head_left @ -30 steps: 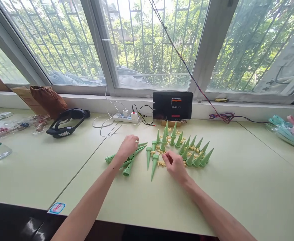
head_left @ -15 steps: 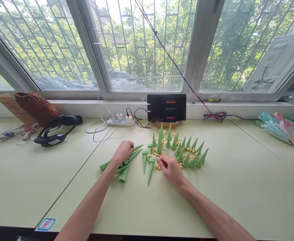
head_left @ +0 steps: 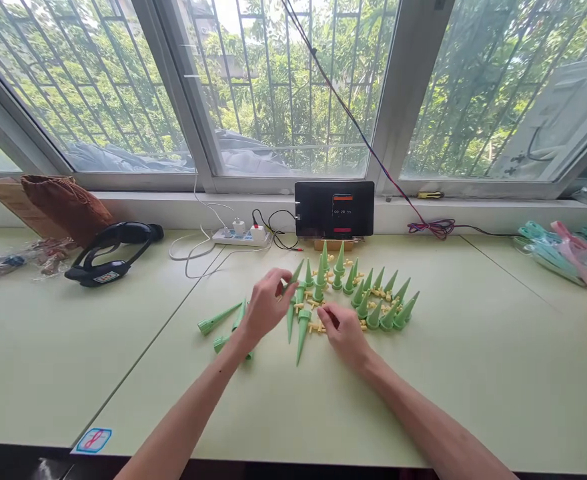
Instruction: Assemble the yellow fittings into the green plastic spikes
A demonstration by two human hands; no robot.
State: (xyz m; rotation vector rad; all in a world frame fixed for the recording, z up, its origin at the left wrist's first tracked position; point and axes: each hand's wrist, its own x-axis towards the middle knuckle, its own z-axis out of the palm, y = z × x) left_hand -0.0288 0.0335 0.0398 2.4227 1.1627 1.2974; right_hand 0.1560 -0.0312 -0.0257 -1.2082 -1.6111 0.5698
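My left hand (head_left: 269,300) is closed on a green plastic spike (head_left: 295,275), its pointed end tilted up to the right. Behind that hand lie several loose green spikes (head_left: 218,319), partly covered by my wrist. My right hand (head_left: 342,333) has its fingers pinched together beside small yellow tap-like fittings (head_left: 316,327); whatever is between the fingertips is hidden. Between the hands, a green spike (head_left: 302,337) lies with its tip toward me. Several green spikes (head_left: 373,315) stand point-up in a cluster to the right, with yellow fittings among them.
A tablet showing a timer (head_left: 334,210) stands at the back near a power strip (head_left: 241,235) with cables. Black headgear (head_left: 116,253) and a brown pouch (head_left: 66,207) sit at left. Plastic-wrapped bundles (head_left: 568,250) lie at right. A window runs behind the table.
My left hand has lifted a green spike from the loose pile and moved right, toward my right hand. My right hand stays almost in place. The view has shifted slightly.
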